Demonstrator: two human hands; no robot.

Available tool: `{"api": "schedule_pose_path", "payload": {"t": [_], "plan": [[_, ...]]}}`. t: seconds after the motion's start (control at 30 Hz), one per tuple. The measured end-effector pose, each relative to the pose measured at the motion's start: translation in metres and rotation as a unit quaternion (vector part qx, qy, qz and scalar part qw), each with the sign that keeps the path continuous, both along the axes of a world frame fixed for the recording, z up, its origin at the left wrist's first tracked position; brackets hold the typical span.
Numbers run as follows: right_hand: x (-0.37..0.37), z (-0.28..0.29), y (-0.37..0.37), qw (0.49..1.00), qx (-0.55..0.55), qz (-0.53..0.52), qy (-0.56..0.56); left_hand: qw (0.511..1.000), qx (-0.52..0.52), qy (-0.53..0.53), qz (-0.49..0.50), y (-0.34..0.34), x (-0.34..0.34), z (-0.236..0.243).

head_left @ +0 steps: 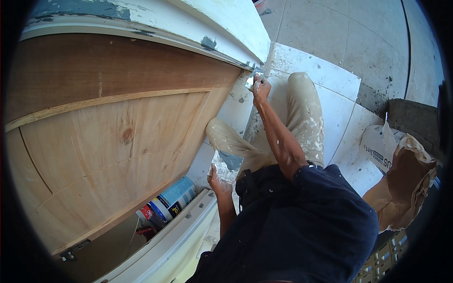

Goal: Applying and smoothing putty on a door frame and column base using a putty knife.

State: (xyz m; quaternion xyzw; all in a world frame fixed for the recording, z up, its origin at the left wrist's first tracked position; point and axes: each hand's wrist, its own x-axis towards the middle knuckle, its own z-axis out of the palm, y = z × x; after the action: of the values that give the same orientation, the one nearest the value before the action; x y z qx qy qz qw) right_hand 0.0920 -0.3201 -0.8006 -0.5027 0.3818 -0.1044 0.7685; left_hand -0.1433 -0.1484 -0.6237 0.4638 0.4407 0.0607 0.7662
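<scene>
My right hand (261, 90) is closed round a putty knife (250, 81), its blade smeared with grey filler. The blade is at the bottom end of a white door frame (236, 35), which carries patches of grey filler; whether it touches the frame I cannot tell. Close to my body, my left hand (220, 183) grips a flat, squarish metal plate (227, 173) by its edge. A dab of grey filler (230, 161) lies on the plate's upper corner, and whitish residue covers the rest.
A bare wooden door (108, 127) stands open on the left. Behind its edge are paint cans (177, 195). At the right, a torn paper sack (401, 174) sits beside a concrete block (417, 120). White floor tiles (332, 106) surround my paint-spattered knees.
</scene>
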Motion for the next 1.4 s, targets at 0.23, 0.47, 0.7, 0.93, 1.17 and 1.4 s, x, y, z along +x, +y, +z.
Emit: {"api": "schedule_pose_path", "payload": {"t": [0.23, 0.47, 0.7, 0.93, 1.17, 1.4], "plan": [[-0.022, 0.042, 0.012, 0.959, 0.215, 0.130, -0.134, 0.999, 0.031, 0.004, 0.004, 0.008, 0.000, -0.008], [-0.001, 0.045, 0.005, 0.942, 0.281, 0.109, -0.146, 1.000, 0.010, -0.001, -0.019, 0.002, -0.002, -0.011], [0.003, 0.026, -0.010, 0.922, 0.371, 0.104, -0.044, 1.000, -0.002, 0.007, -0.029, 0.000, 0.003, -0.014], [-0.019, 0.047, -0.007, 0.972, 0.155, 0.163, -0.068, 1.000, 0.017, 0.003, -0.009, 0.004, 0.016, -0.011], [-0.006, 0.055, 0.000, 0.985, 0.027, 0.098, -0.136, 0.999, 0.023, 0.010, -0.038, -0.004, 0.014, -0.014], [-0.001, 0.047, 0.001, 0.995, -0.065, 0.056, -0.054, 0.998, 0.010, 0.043, -0.039, -0.011, 0.011, -0.012]]}}
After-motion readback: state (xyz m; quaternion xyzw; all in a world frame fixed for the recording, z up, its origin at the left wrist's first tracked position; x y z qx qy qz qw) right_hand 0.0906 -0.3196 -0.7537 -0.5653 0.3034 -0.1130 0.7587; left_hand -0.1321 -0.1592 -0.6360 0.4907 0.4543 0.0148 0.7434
